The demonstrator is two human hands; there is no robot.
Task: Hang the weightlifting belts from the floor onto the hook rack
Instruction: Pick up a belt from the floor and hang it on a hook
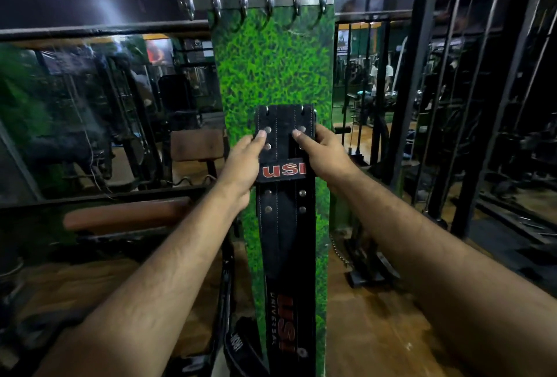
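A black leather weightlifting belt (284, 226) with red USI lettering hangs upright in front of a green grass-patterned pillar (271, 69). My left hand (241, 162) grips its left edge near the top, and my right hand (324, 152) grips its right edge, thumbs on the front beside the rivets. The belt's top end sits well below the metal hook rack (259, 2), whose several hooks carry nothing. Another black belt (241, 349) lies on the floor at the pillar's foot, partly hidden by my left arm.
Mirrors flank the pillar on both sides. A brown padded bench (126, 216) stands low at the left. Black machine frames and cables (470, 105) rise at the right. The floor is wooden, with a machine base (367, 277) right of the pillar.
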